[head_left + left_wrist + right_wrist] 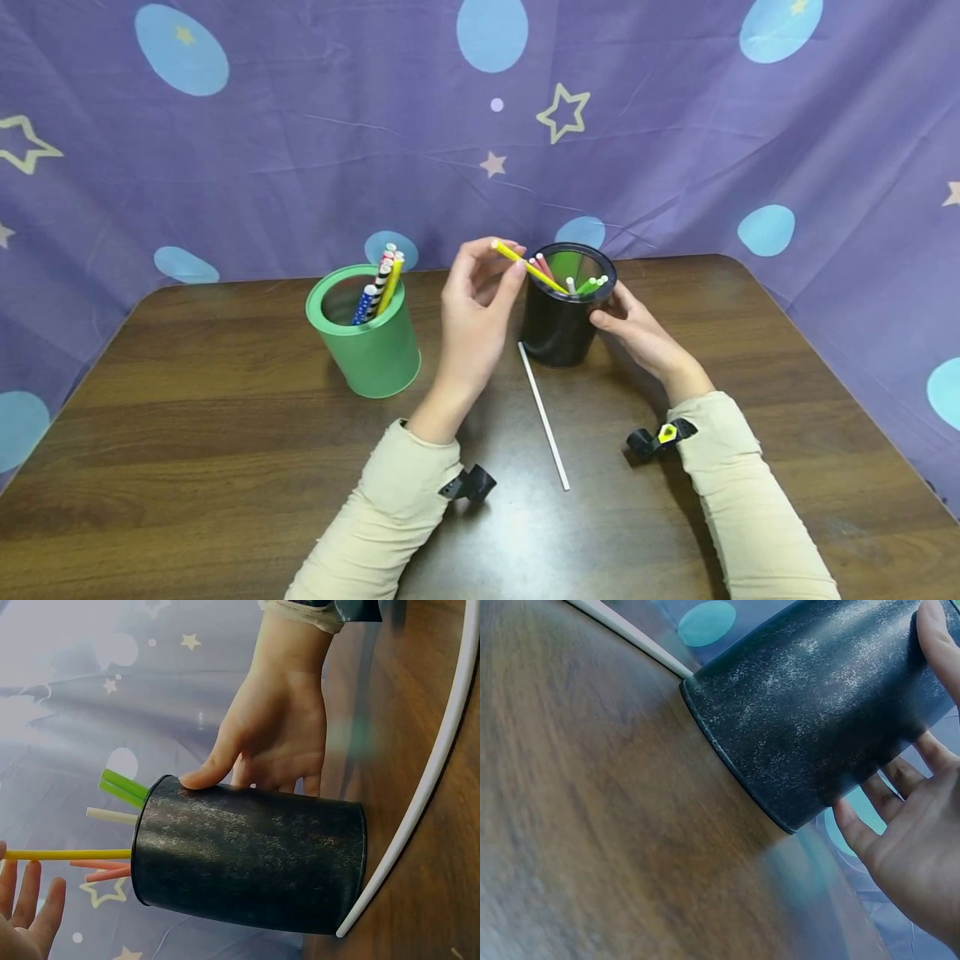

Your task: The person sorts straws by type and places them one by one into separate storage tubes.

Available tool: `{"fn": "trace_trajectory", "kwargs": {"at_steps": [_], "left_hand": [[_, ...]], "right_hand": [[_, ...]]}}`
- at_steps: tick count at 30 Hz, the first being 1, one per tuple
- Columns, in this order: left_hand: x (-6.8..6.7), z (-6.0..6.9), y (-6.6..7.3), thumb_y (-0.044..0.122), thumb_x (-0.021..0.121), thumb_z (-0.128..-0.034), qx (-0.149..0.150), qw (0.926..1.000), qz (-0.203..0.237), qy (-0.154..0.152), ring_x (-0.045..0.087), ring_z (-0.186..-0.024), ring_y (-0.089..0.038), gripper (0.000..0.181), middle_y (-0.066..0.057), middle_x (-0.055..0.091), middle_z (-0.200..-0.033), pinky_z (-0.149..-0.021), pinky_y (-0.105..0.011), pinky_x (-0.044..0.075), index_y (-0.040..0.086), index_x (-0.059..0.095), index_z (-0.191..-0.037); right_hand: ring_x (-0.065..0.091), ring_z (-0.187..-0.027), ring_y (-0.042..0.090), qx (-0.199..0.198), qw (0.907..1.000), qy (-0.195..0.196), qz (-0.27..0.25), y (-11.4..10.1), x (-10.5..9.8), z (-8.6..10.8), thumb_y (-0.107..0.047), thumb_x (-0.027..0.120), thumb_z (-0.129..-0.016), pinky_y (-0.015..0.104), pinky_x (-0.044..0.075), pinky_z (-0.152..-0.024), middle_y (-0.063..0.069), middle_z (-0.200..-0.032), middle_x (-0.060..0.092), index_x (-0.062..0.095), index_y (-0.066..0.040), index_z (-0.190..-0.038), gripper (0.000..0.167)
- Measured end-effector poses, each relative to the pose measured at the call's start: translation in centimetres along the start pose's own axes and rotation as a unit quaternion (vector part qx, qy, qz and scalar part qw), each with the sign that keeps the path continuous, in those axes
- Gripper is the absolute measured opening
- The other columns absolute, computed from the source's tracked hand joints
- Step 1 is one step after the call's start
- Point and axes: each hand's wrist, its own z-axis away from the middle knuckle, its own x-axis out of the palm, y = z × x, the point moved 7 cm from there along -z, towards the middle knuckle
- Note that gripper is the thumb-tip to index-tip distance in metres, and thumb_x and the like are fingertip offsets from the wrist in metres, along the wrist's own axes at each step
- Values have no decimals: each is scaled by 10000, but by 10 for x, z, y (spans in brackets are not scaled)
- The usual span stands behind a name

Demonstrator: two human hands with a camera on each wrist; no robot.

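My left hand (476, 321) pinches the upper part of a yellow straw (536, 271) between thumb and fingers. The straw slants, its lower end inside the black can (558, 333). Around the right side of that can, my right hand (648, 337) holds on, thumb in front and fingers partly hidden behind. Inside the can stand green straws (124, 787), a white straw (111, 816) and red straws (101, 870); the wall hides their lower ends. A loose white straw (543, 417) lies on the table, one end by the can's base.
To the left stands a green can (375, 358) with patterned and yellow straws (386, 279) leaning inside. Both cans are on a brown wooden table (225, 467). A purple curtain (300, 167) with stars and blue spots hangs behind it.
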Motion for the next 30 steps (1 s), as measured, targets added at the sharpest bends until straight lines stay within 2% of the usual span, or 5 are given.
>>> {"fn": "trace_trajectory", "kwargs": {"at_steps": [12, 16, 20, 24, 30], "left_hand": [[1, -1, 2, -18, 668, -916, -13, 9998, -78, -157, 642, -1015, -218, 266, -158, 642, -1119, -876, -386, 541, -75, 564, -1154], [0, 0, -2, -6, 671, -918, -211, 9995, -214, -125, 640, -999, -211, 265, -152, 647, -1124, -842, -338, 540, -65, 570, -1155], [-3, 0, -12, -21, 667, -910, -686, 9963, -501, -115, 644, -969, -232, 285, -160, 655, -1126, -775, -301, 530, -44, 567, -1176], [-3, 2, -28, -51, 659, -892, -1373, 9855, -940, -321, 650, -949, -291, 310, -176, 658, -1122, -834, -338, 527, -31, 566, -1187], [-4, 11, -54, -4, 674, -894, -2296, 9556, -1663, -808, 666, -960, -312, 316, -159, 666, -1117, -864, -372, 533, -6, 579, -1195]], "right_hand": [[391, -1254, 156, 2, 10000, 26, -1, 1, 0, -1, -311, 741, -901, 245, 344, -1052, 101, -1381, 404, 181, -31, -1564, 911], [393, -1251, 157, 8, 10000, 16, -30, 1, 0, -1, -319, 743, -897, 247, 349, -1051, 98, -1376, 409, 175, -36, -1567, 923], [411, -1216, 149, -17, 10000, 34, -43, 0, 1, -1, -305, 741, -901, 237, 360, -1032, 70, -1320, 436, 188, -30, -1561, 903], [418, -1200, 145, -17, 10000, 46, -47, 0, 0, -1, -299, 739, -903, 231, 364, -1023, 54, -1296, 444, 195, -29, -1558, 893], [412, -1194, 154, 44, 10000, 59, -9, 0, 1, 0, -318, 745, -896, 232, 367, -1015, 64, -1294, 429, 198, -38, -1559, 904]]}}
